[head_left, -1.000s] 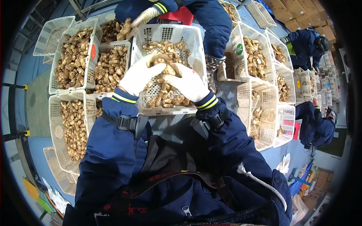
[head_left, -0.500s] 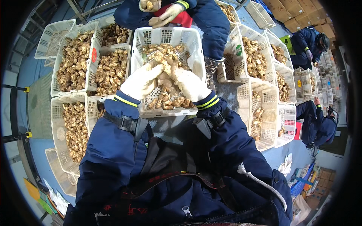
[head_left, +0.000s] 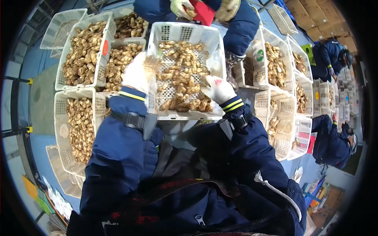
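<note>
In front of me stands a white slatted plastic crate (head_left: 187,28), and brown, knobbly, mushroom-like pieces (head_left: 183,74) are spread over its floor. My left hand (head_left: 137,74), in a white glove, is at the crate's left rim, its fingers smeared by motion. At the right wall, my gloved right hand (head_left: 220,90) reaches inward with its fingers apart, close over the pieces; I see nothing held in it.
Crates filled with similar pieces stand at left (head_left: 80,126) and right (head_left: 275,63). Opposite me, a person's gloved hands (head_left: 183,8) are beside a red object (head_left: 203,13). Two more people (head_left: 334,137) work at far right. Cardboard boxes (head_left: 311,17) are stacked behind.
My hands have parted from the crate's middle, where they were together on pale pieces, to its two sides. The view has shifted slightly. The person opposite has moved their hands.
</note>
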`<state>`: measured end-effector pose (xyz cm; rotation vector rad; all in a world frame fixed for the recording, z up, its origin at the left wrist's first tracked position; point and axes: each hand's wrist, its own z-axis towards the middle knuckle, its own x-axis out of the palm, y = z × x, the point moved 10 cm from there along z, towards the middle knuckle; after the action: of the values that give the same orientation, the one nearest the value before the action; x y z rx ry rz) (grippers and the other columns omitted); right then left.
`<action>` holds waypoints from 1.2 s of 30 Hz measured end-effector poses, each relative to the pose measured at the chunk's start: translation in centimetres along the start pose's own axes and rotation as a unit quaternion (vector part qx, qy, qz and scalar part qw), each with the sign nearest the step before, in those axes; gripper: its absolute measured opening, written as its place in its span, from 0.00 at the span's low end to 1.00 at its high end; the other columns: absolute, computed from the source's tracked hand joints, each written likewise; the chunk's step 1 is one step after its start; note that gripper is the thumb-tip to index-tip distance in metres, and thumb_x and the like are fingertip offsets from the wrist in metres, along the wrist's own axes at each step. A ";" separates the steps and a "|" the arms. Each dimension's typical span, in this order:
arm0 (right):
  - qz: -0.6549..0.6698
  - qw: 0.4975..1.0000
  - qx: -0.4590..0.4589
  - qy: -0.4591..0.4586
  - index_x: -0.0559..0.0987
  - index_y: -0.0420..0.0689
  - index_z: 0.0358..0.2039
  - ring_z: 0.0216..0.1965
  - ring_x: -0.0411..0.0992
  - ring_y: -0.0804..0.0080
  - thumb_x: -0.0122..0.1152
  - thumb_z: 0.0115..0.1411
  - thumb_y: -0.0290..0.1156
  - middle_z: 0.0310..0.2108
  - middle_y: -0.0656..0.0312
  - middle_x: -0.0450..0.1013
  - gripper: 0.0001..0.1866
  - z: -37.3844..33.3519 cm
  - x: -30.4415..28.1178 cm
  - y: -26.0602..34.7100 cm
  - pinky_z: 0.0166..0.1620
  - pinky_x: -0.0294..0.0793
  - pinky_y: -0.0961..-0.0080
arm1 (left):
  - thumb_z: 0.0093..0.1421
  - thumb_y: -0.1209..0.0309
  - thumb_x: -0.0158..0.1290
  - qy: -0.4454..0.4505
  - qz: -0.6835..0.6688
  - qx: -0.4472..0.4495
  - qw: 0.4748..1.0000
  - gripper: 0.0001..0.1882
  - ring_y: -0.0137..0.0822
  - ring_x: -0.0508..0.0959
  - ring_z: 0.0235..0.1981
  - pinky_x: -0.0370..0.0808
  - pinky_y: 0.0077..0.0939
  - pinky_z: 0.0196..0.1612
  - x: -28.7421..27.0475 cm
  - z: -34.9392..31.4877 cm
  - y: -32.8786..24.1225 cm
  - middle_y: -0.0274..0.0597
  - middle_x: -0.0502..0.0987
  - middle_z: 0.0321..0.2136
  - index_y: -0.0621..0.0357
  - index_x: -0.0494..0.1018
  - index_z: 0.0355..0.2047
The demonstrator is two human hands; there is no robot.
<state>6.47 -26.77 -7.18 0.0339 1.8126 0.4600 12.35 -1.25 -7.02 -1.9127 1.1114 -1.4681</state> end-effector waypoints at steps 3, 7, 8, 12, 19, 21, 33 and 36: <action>-0.176 0.968 -0.001 0.177 0.74 0.48 0.48 0.44 0.74 0.54 0.59 0.50 0.38 0.44 0.51 0.74 0.23 -0.8 7.3 -3.1 0.46 0.75 0.63 | 0.65 0.66 0.50 0.177 -0.018 -0.085 0.980 0.22 0.43 0.75 0.49 0.72 0.36 0.54 10.1 -4.2 1.7 0.51 0.74 0.47 0.65 0.63 0.56; -0.325 0.889 -0.079 0.313 0.62 0.56 0.63 0.55 0.69 0.57 0.47 0.63 0.34 0.58 0.55 0.64 0.27 -1.3 13.6 -1.6 0.51 0.73 0.60 | 0.68 0.65 0.45 0.264 -0.016 -0.094 0.960 0.23 0.40 0.75 0.49 0.76 0.30 0.50 13.7 -4.5 1.9 0.51 0.72 0.49 0.70 0.62 0.56; -0.344 0.893 -0.137 0.254 0.61 0.57 0.65 0.55 0.69 0.57 0.47 0.63 0.34 0.59 0.56 0.63 0.28 -1.0 15.6 -2.3 0.51 0.73 0.60 | 0.67 0.64 0.45 0.250 0.007 -0.033 0.968 0.22 0.39 0.75 0.49 0.75 0.30 0.50 12.4 -3.5 0.4 0.50 0.72 0.48 0.70 0.63 0.55; -0.362 0.883 -0.158 0.253 0.57 0.57 0.66 0.53 0.70 0.58 0.47 0.62 0.34 0.60 0.56 0.62 0.31 -0.3 17.3 -2.9 0.49 0.74 0.60 | 0.67 0.64 0.46 0.153 -0.016 -0.004 0.988 0.20 0.37 0.78 0.44 0.76 0.27 0.48 7.8 -1.2 -2.3 0.48 0.75 0.45 0.66 0.67 0.52; -0.276 0.933 0.026 0.231 0.80 0.53 0.43 0.41 0.77 0.61 0.49 0.61 0.37 0.36 0.58 0.78 0.13 3.5 12.3 -4.7 0.44 0.75 0.65 | 0.69 0.71 0.42 0.199 0.039 0.137 0.970 0.22 0.45 0.71 0.57 0.72 0.34 0.58 5.7 -1.0 -5.8 0.57 0.69 0.54 0.72 0.59 0.59; -0.247 0.966 -0.009 0.072 0.77 0.56 0.46 0.41 0.77 0.61 0.57 0.57 0.40 0.38 0.58 0.77 0.16 4.4 8.6 -4.5 0.43 0.75 0.62 | 0.69 0.71 0.42 0.198 0.080 0.142 0.967 0.22 0.45 0.71 0.57 0.71 0.34 0.59 4.5 -1.9 -5.7 0.57 0.69 0.54 0.72 0.59 0.59; 0.077 0.993 0.074 0.043 0.72 0.43 0.56 0.41 0.78 0.56 0.62 0.57 0.51 0.39 0.47 0.78 0.33 4.7 4.1 -4.2 0.45 0.75 0.66 | 0.70 0.67 0.37 0.120 -0.065 -0.051 0.989 0.21 0.41 0.74 0.49 0.72 0.35 0.56 7.0 -0.3 -2.9 0.53 0.72 0.49 0.72 0.60 0.56; 0.278 0.956 0.092 0.035 0.75 0.38 0.49 0.26 0.77 0.80 0.62 0.60 0.45 0.25 0.61 0.79 0.25 4.2 2.7 -2.5 0.30 0.75 0.79 | 0.67 0.63 0.47 0.190 0.036 0.004 0.981 0.23 0.37 0.75 0.51 0.74 0.29 0.53 7.4 0.1 -1.4 0.49 0.73 0.51 0.65 0.64 0.58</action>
<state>10.11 -27.12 -11.42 0.6784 1.9002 0.6887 13.56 -6.62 -1.89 -1.6061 1.3201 -1.8427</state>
